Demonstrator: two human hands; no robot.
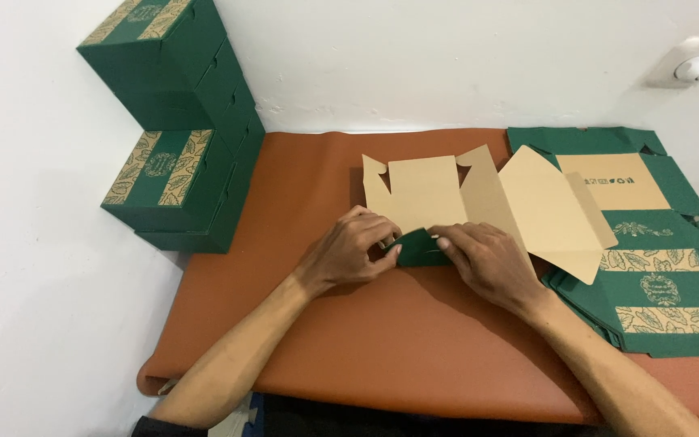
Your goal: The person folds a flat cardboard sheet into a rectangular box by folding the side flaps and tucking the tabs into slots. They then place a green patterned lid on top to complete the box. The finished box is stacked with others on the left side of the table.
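Head view: two hands (418, 252) on one flat box blank (479, 198).

We've got a flat box blank (479, 202) lying brown side up on the orange counter (382, 348), and both hands, left hand (349, 251) and right hand (487, 259), are pinching its green flap (420, 248) at the near edge. Finished green boxes (175, 121) are stacked at the left, and more flat blanks (657, 275) are piled on the right.

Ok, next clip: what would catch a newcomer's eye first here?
Two hands, left hand and right hand, meet mid-mat, folding a green flap of the flat box blank. Finished green boxes are stacked at the far left wall; unfolded green blanks are piled on the right.
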